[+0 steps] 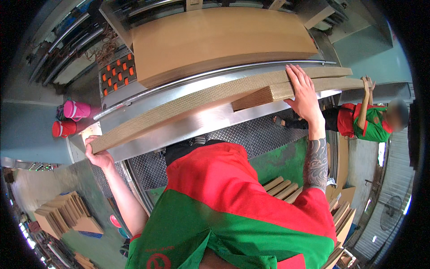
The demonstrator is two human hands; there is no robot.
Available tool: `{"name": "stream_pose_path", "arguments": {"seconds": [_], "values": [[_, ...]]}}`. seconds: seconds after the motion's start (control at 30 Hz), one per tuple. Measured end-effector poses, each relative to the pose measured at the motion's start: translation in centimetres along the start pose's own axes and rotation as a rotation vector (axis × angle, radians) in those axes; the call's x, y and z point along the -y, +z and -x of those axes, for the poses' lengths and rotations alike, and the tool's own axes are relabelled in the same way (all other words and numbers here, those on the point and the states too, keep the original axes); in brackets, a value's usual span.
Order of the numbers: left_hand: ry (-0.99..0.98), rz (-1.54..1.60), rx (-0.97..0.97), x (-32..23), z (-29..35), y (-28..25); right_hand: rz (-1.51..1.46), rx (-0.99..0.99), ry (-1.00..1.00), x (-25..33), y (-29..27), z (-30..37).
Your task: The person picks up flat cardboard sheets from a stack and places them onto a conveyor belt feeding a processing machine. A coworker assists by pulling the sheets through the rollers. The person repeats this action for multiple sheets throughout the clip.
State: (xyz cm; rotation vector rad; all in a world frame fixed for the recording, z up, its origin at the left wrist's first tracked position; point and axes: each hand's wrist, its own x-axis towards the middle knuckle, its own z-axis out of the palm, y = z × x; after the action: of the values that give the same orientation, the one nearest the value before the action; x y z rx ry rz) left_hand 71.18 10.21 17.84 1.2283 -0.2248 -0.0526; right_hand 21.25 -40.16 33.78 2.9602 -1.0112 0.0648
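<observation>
Head view, single frame.

Item: long stack of brown corrugated cardboard sheets (201,101), lying edge-on along the polished steel machine ledge (192,123) and running from lower left to upper right. A shorter bundle of the same board juts out under its right half.

Left hand (99,154): at the lower-left end of the stack, fingers curled up around the end edge, thumb on the near side; the grip is closed on the cardboard.

Right hand (304,92): laid flat on top of the right part of the stack, fingers spread and pointing away, palm pressing down; it rests on the board without wrapping it. Tattooed forearm below it.

Behind the ledge: broad flat pile of brown cardboard (219,38) on the machine bed, beside a grey panel with orange square rollers (117,74).

Left margin: pink plastic flask (76,109) and red plastic flask (63,128), lying near one another just beyond the stack's left end.

Below: steel chequer-plate floor (264,134); folded cardboard pieces (60,213) piled on the lower left; further board edges upright at the lower right.

Right margin: second person in a red-and-green shirt (369,123), hands raised to the far end of the stack.

Foreground: the wearer's own red-and-green shirt.
</observation>
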Motion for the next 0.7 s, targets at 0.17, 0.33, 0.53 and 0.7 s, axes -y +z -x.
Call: {"name": "stream_pose_path", "arguments": {"seconds": [0.17,0.33,0.53,0.7], "values": [[-0.003,0.001,0.021,-0.1,-0.2,0.3,-0.044,-0.042,0.003,0.0,0.2,0.2],[0.036,-0.054,0.034,-0.2,-0.1,0.7,-0.048,-0.071,0.007,0.3,0.4,0.4],[-0.002,-0.027,-0.013,-0.5,0.0,1.4,-0.063,-0.082,0.026,0.4,0.4,0.6],[0.004,-0.039,-0.010,-0.5,0.2,1.2,-0.063,-0.094,0.038,0.5,0.6,0.4]]}}
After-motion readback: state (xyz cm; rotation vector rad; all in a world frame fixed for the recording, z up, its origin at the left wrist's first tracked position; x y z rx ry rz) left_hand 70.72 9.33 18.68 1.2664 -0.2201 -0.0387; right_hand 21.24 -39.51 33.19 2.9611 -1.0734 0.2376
